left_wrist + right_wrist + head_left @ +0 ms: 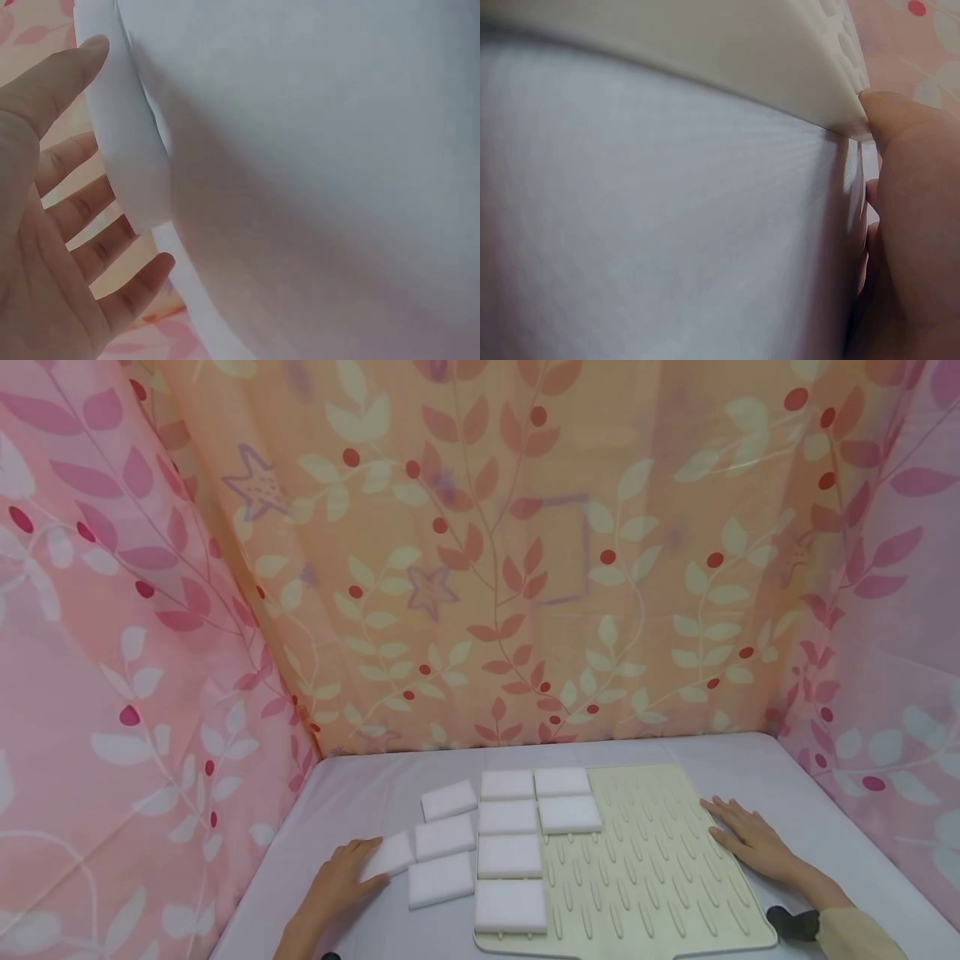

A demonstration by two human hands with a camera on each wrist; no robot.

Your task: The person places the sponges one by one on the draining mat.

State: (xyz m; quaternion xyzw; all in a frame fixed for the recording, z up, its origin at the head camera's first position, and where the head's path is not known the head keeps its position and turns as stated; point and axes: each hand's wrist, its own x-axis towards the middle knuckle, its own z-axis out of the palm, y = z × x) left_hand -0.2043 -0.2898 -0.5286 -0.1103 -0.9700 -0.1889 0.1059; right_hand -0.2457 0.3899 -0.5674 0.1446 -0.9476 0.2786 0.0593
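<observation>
In the head view my left hand [341, 878] holds a white sponge block [392, 853] at its left end, thumb on the near side and fingers on the far side. The left wrist view shows the thumb and fingers [124, 296] about the white block [124, 127]. My right hand [753, 843] lies at the right edge of a cream ridged drying mat [652, 868], its fingers extended. In the right wrist view the thumb [900, 112] touches the rim of the mat [727, 45]. Several white sponge blocks [510, 856] lie on the mat's left part, in a column and a short second one.
Three more white sponge blocks [442, 878] lie loosely on the white cloth-covered table [367, 777], left of the mat. Patterned curtains [480, 568] hang at the back and both sides. A black object [793, 924] sits under the right wrist.
</observation>
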